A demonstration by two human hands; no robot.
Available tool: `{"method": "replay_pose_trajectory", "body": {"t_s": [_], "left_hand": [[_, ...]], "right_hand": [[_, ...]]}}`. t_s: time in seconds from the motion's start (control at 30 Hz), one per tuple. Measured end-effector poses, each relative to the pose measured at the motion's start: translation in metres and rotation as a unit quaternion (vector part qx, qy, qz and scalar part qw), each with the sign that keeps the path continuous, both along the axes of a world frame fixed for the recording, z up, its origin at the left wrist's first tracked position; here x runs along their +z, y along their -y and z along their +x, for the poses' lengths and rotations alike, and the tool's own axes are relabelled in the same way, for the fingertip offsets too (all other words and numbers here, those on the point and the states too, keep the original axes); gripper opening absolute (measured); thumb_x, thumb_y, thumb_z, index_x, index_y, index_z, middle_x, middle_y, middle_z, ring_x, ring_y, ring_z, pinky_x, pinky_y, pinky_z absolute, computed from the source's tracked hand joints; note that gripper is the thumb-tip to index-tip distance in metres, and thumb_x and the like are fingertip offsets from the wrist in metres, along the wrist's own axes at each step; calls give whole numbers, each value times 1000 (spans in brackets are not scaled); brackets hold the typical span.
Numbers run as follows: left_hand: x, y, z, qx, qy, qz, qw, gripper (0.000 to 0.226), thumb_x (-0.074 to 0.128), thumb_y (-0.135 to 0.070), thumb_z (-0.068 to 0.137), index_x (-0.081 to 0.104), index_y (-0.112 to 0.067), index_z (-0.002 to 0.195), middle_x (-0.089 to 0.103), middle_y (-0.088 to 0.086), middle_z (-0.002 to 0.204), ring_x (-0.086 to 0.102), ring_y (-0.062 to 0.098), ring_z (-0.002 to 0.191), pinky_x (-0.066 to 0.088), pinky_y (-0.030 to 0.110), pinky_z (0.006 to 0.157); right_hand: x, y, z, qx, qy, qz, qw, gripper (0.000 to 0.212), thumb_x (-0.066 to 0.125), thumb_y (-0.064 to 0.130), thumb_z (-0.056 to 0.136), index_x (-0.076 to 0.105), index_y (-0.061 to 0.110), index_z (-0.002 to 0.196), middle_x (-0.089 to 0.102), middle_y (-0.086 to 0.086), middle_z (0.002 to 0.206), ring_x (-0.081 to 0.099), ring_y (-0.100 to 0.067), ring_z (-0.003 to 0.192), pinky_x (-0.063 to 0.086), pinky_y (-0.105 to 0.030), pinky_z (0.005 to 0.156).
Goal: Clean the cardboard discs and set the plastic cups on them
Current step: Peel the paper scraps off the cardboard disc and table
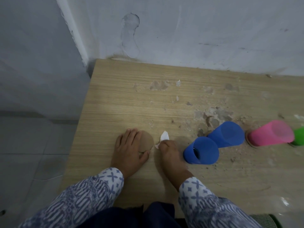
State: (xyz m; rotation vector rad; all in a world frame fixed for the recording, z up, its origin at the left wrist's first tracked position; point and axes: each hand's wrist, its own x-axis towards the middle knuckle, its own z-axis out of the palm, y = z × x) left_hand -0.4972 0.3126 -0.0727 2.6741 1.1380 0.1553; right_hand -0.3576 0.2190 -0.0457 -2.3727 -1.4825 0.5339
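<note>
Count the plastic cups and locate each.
4: one blue cup beside the right hand, a second blue cup just behind it, a pink cup farther right, a green cup cut by the frame edge; others may be hidden.

A light wood-grain tabletop (125,99), stained and strewn with crumbly dirt (212,116), meets a scuffed pale wall (197,30) at the back. Grey floor tiles (29,145) lie to its left.
</note>
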Motion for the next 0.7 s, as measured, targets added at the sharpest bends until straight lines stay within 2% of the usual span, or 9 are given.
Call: {"method": "replay_pose_trajectory", "body": {"t_s": [0.1, 0.2, 0.27, 0.33, 0.43, 0.57, 0.7], "left_hand": [[-1, 0, -1, -4, 6, 2, 1000, 72, 40, -59, 83, 45, -11, 136, 48, 9, 140, 39, 27, 133, 25, 42, 111], [-1, 0, -2, -3, 3, -2, 1000, 72, 40, -59, 83, 45, -11, 137, 47, 9, 141, 39, 27, 134, 27, 44, 111], [1, 1, -1, 1, -3, -4, 1000, 73, 40, -59, 82, 45, -11, 136, 48, 9, 141, 40, 27, 134, 29, 45, 110], [2, 1, -1, 2, -4, -4, 1000, 74, 39, -60, 81, 47, -10, 135, 49, 9, 140, 41, 28, 133, 31, 46, 109], [2, 0, 0, 0, -7, -2, 1000, 75, 38, -60, 81, 47, -10, 136, 49, 10, 140, 42, 28, 133, 30, 46, 109], [1, 0, -1, 0, -5, -2, 1000, 75, 39, -61, 81, 45, -11, 137, 48, 9, 141, 39, 28, 134, 24, 43, 112], [2, 1, -1, 2, -5, -5, 1000, 74, 39, -60, 81, 46, -10, 136, 49, 9, 140, 41, 28, 133, 28, 45, 110]], "right_hand": [[7, -19, 1, -37, -13, 16, 999, 25, 44, 8, 94, 58, 2, 114, 53, -14, 121, 45, -27, 115, 36, -32, 101], [3, -16, -3, 0, -1, -13, 1000, 29, 41, 10, 96, 53, 5, 122, 49, -10, 128, 41, -23, 118, 32, -27, 103], [2, -2, -7, 14, 6, -40, 999, 30, 42, 10, 95, 50, 8, 124, 46, -9, 130, 40, -21, 119, 35, -29, 101], [1, 12, -8, 36, 18, -19, 999, 31, 44, 14, 95, 49, 10, 125, 45, -6, 131, 41, -19, 119, 36, -28, 101], [1, 4, 4, 8, 14, -5, 1000, 27, 43, 10, 94, 54, 6, 119, 50, -9, 125, 44, -20, 116, 33, -23, 95], [3, -22, 11, -21, 11, 11, 1000, 23, 47, 8, 93, 62, 0, 109, 57, -14, 115, 48, -27, 109, 35, -27, 93], [5, 1, 0, 47, 43, -19, 998, 30, 43, 12, 95, 52, 8, 123, 48, -7, 127, 43, -20, 117, 34, -26, 99]]}}
